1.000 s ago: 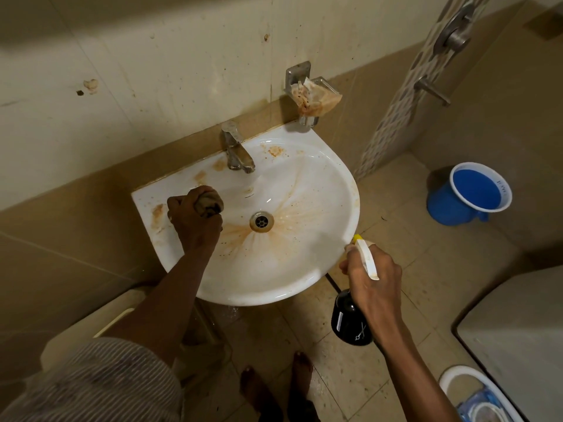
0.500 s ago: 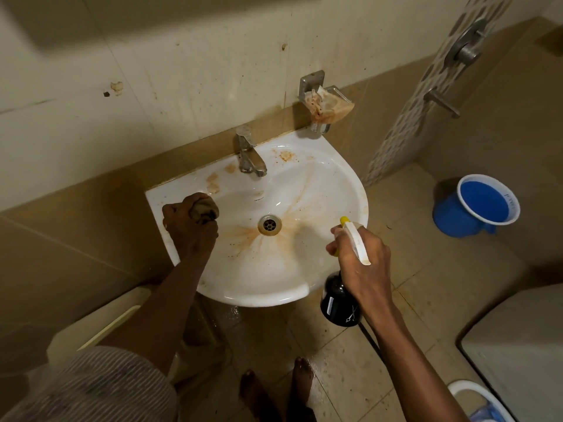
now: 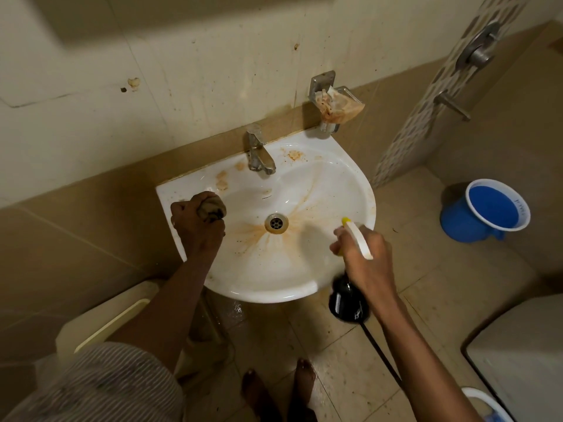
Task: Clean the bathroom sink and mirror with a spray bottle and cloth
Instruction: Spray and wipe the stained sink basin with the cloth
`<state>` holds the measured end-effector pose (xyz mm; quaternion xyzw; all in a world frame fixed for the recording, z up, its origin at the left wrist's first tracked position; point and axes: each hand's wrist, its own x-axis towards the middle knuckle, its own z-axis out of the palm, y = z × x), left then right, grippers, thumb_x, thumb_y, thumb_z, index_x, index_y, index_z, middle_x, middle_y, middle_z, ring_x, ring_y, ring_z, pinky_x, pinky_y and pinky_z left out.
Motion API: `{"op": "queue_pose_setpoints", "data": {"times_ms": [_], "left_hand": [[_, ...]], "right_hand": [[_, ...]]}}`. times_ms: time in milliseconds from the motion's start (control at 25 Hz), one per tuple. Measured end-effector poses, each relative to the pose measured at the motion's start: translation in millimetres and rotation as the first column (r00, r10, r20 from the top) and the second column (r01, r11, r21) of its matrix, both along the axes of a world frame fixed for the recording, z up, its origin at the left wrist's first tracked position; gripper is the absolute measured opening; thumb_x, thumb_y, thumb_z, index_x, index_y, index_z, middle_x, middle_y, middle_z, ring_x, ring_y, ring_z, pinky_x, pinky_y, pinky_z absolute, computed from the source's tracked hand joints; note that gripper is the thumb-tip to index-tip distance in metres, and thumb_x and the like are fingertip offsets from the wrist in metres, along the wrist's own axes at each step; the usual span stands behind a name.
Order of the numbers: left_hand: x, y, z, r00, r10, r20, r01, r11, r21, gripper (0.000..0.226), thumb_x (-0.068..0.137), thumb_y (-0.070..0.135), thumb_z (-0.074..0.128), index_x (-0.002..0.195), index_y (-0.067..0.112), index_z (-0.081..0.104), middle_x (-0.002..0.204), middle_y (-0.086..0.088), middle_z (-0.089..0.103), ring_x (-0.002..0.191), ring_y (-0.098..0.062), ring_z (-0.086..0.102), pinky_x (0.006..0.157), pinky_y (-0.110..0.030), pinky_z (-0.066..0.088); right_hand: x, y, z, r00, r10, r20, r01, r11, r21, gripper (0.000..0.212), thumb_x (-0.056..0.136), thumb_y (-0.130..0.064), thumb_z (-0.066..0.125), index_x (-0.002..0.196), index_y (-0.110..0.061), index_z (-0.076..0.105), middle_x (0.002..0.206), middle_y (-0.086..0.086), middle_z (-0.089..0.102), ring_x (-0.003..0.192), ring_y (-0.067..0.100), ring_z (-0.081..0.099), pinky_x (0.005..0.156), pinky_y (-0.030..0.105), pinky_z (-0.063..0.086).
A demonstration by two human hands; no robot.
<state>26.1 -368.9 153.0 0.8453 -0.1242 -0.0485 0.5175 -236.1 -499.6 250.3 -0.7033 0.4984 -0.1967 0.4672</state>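
Stained sink (image 3: 350, 178) rim between cloth-clutching left hand (image 3: 196, 226) and bottle-gripping right hand (image 3: 365, 254).

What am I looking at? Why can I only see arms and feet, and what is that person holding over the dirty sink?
The camera sits on the person's head and looks down, so you see only their arms and bare feet, never a face. Below is a white sink stained with orange-brown streaks around the drain, with a metal tap at the back. The left hand squeezes a scrunched-up cloth on the sink's left edge. The right hand holds a spray bottle, dark at the bottom with a white and yellow top, pointed into the bowl. A blue bucket stands on the floor to the right.
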Motion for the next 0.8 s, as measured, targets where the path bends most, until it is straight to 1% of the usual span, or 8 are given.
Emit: {"op": "queue_pose_setpoints", "data": {"times_ms": [80,200,320,480,600,680,720,800], "left_hand": [[-3,3,-1,1.000,-0.013,-0.008,0.014,1.000,0.018,0.058,0.063,-0.016,0.060,0.108,0.020,0.070,0.124,-0.017,0.044,0.103,-0.034,0.052,0.064,-0.028,0.053],[-3,11,-5,0.999,-0.038,-0.003,0.038,0.998,0.041,0.054,0.060,-0.002,0.061,0.101,0.033,0.068,0.118,-0.018,0.053,0.094,-0.038,0.061,0.064,-0.043,0.061],[-8,18,-3,1.000,0.004,-0.022,-0.002,0.997,0.078,0.064,0.063,-0.006,0.063,0.097,0.047,0.060,0.122,-0.018,0.050,0.092,-0.039,0.061,0.066,-0.042,0.060],[-7,25,-5,0.999,0.018,-0.028,-0.017,0.998,0.060,0.073,0.062,-0.004,0.065,0.092,0.062,0.056,0.119,-0.016,0.051,0.089,-0.042,0.063,0.070,-0.053,0.061],[-12,22,4,1.000,0.008,-0.030,-0.006,0.998,0.061,0.067,0.065,-0.011,0.064,0.100,0.046,0.064,0.118,-0.012,0.045,0.089,-0.042,0.062,0.066,-0.048,0.061],[-15,22,3,1.000,-0.011,-0.021,0.013,0.994,0.113,0.057,0.068,-0.012,0.062,0.109,0.027,0.070,0.119,-0.016,0.044,0.089,-0.035,0.058,0.061,-0.034,0.057],[-14,25,0,0.999,-0.030,-0.020,0.033,0.990,0.136,0.054,0.068,-0.009,0.063,0.110,0.024,0.070,0.119,-0.018,0.045,0.088,-0.034,0.056,0.058,-0.028,0.053],[-12,28,-4,0.997,-0.072,-0.033,0.076,0.987,0.143,0.050,0.064,0.004,0.064,0.102,0.036,0.069,0.116,-0.022,0.050,0.083,-0.041,0.061,0.051,-0.030,0.055]], "right_hand": [[34,-22,14,0.996,0.080,0.031,-0.080,0.997,0.020,0.024,0.096,-0.029,0.061,0.086,-0.016,0.077,0.070,0.003,0.078,0.065,0.006,0.072,0.063,0.024,0.049],[85,-63,18,0.983,0.175,0.054,-0.179,0.978,0.107,0.025,0.092,-0.029,0.064,0.103,-0.010,0.075,0.075,0.006,0.081,0.065,0.009,0.074,0.062,0.023,0.053],[111,-100,7,0.994,0.099,0.050,-0.103,0.992,0.074,0.039,0.085,-0.030,0.063,0.111,-0.001,0.070,0.070,0.006,0.079,0.055,0.011,0.073,0.058,0.023,0.053],[109,-134,-3,0.998,0.051,0.033,-0.051,0.999,0.000,0.040,0.087,-0.028,0.062,0.110,0.005,0.067,0.080,0.015,0.075,0.055,0.016,0.074,0.068,0.044,0.064],[95,-144,-8,0.999,0.038,0.009,-0.038,0.999,0.004,0.042,0.087,-0.026,0.064,0.115,0.005,0.068,0.076,0.013,0.074,0.048,0.012,0.071,0.058,0.033,0.058],[86,-147,-11,0.999,0.043,-0.029,-0.043,0.999,-0.017,0.040,0.090,-0.026,0.064,0.117,0.004,0.066,0.081,0.015,0.075,0.051,0.013,0.071,0.060,0.031,0.057],[81,-147,-14,0.998,0.037,-0.045,-0.039,0.999,-0.024,0.039,0.091,-0.025,0.063,0.117,0.005,0.066,0.082,0.017,0.075,0.053,0.014,0.072,0.063,0.034,0.059],[68,-145,-13,0.997,0.030,-0.068,-0.033,0.999,-0.041,0.033,0.092,-0.025,0.061,0.109,0.003,0.067,0.080,0.016,0.076,0.059,0.021,0.073,0.071,0.042,0.062]]}}
